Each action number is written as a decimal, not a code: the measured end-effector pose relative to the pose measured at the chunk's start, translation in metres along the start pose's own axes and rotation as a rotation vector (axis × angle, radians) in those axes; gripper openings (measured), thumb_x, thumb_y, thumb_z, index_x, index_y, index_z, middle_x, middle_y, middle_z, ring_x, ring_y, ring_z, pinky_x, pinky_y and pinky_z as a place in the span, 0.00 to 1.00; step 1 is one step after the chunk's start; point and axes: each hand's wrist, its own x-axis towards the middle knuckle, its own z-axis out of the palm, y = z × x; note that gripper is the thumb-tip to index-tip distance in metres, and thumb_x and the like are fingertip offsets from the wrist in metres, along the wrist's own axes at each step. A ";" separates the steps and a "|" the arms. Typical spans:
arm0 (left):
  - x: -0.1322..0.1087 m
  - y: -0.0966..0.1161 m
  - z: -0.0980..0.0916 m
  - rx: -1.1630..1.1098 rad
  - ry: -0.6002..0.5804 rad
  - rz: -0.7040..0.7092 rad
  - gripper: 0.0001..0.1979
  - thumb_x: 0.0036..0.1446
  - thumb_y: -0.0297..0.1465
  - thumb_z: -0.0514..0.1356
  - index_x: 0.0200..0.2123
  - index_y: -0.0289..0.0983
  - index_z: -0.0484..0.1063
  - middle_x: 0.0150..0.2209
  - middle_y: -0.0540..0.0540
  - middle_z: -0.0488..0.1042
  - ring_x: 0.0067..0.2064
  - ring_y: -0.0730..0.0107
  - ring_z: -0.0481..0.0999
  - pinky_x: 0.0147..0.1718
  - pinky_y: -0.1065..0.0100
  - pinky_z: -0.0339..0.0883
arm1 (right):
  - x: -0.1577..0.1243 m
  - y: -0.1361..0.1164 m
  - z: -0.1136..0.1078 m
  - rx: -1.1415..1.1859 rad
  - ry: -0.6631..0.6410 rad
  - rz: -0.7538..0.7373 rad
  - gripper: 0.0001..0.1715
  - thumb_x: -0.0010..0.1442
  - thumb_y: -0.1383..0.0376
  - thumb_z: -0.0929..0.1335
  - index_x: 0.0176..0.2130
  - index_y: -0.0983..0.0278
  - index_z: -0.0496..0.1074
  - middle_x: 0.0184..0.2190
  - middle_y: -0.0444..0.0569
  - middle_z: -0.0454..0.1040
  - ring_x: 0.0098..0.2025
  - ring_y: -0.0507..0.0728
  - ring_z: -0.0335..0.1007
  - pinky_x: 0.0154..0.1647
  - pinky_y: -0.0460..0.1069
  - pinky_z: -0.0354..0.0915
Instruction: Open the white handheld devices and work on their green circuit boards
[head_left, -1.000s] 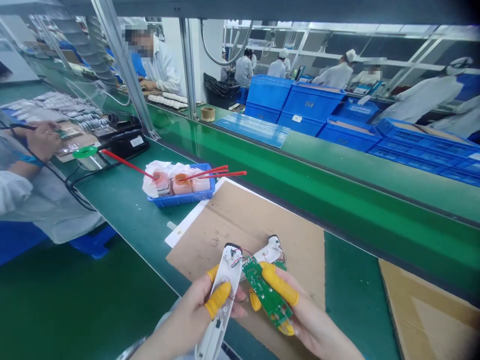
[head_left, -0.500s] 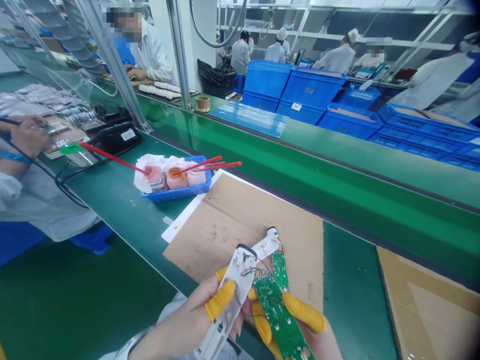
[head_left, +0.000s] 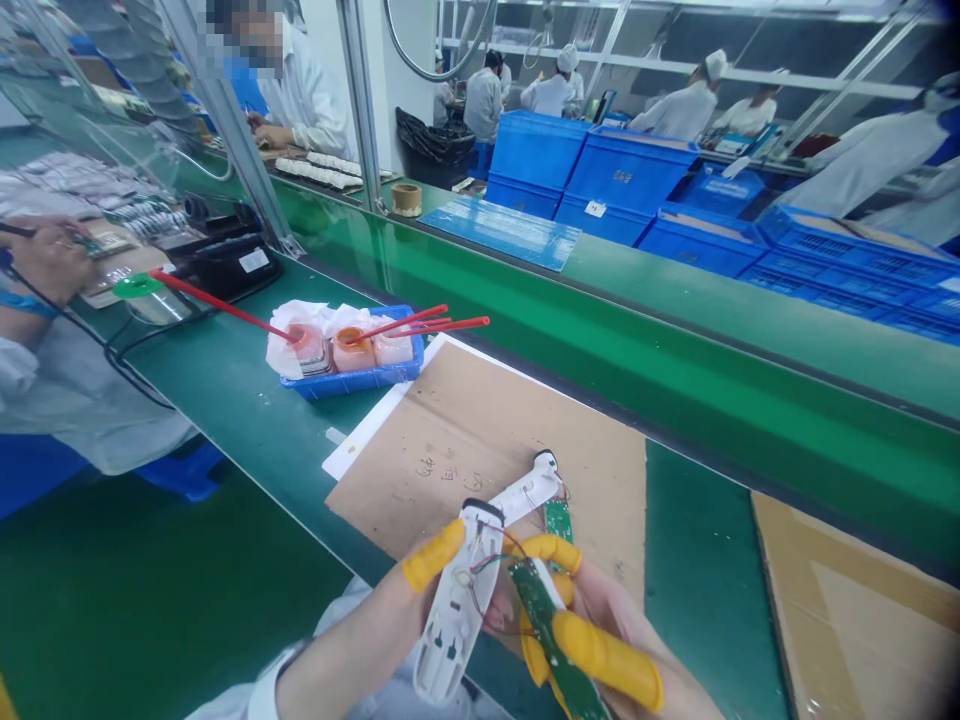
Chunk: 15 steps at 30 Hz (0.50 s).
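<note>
The person's left hand (head_left: pixel 401 595) grips a white case (head_left: pixel 452 615), thumb at its edge. The right hand (head_left: pixel 611 610) pinches a green board (head_left: pixel 538 605) between fingers in yellow covers (head_left: pixel 611 662). Thin wires (head_left: pixel 489 563) run between these 2 things, held up near the brown cardboard (head_left: pixel 495 410). On it lie 1 more white case (head_left: pixel 525 495) and 1 more green board (head_left: pixel 557 518), just past the hands.

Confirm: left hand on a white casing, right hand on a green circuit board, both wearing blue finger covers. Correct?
Not quite: the finger covers are yellow, as the head view shows. The left hand holds a white casing, the right hand a green circuit board.
</note>
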 end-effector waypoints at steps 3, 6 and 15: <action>0.007 0.005 0.012 0.018 0.060 -0.032 0.20 0.54 0.48 0.60 0.41 0.39 0.73 0.31 0.47 0.75 0.38 0.62 0.74 0.44 0.60 0.64 | 0.002 -0.005 0.001 -0.110 0.031 0.021 0.32 0.43 0.54 0.78 0.44 0.58 0.67 0.29 0.43 0.74 0.27 0.52 0.72 0.25 0.44 0.67; 0.012 0.004 0.020 -0.032 0.097 -0.088 0.27 0.46 0.50 0.65 0.46 0.42 0.70 0.39 0.47 0.76 0.44 0.59 0.74 0.47 0.58 0.64 | 0.004 -0.009 0.006 -0.161 0.169 0.011 0.32 0.39 0.54 0.79 0.41 0.58 0.67 0.30 0.44 0.74 0.31 0.55 0.74 0.23 0.43 0.68; 0.014 0.007 0.036 -0.017 0.293 0.055 0.31 0.35 0.54 0.68 0.38 0.40 0.68 0.40 0.47 0.74 0.49 0.61 0.70 0.50 0.62 0.61 | -0.017 0.042 -0.033 -0.850 0.313 -0.313 0.20 0.43 0.62 0.78 0.37 0.51 0.74 0.25 0.45 0.75 0.26 0.57 0.71 0.25 0.50 0.71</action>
